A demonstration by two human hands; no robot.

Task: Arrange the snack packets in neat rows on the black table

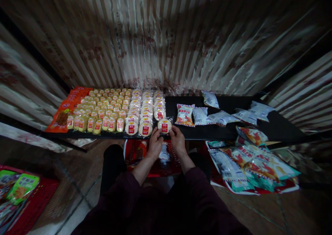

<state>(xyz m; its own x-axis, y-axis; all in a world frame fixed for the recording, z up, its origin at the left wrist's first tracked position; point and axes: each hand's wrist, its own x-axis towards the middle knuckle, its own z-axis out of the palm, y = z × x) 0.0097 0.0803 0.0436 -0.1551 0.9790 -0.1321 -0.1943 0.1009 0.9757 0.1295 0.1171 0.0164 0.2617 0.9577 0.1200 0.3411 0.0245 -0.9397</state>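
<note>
Between my two hands is a round rice cracker packet (165, 126) in clear wrap with a red label, at the front of the third row on the black shelf (207, 132). My left hand (155, 142) pinches its left edge, and my right hand (177, 138) pinches its right edge. Left of it lie rows of overlapping cracker packets (145, 127) of the same kind. Several small yellow wrapped cakes (97, 126) fill the shelf further left. Just right of my hands stands a white and red snack bag (185, 115).
More snack bags (223, 118) lie scattered along the right of the shelf. An orange bag (62, 112) lies at its left end. Below are a red basket (127, 159), an overfilled basket of snack bags (254, 162) and another red basket (38, 204). Striped curtain (145, 38) hangs behind.
</note>
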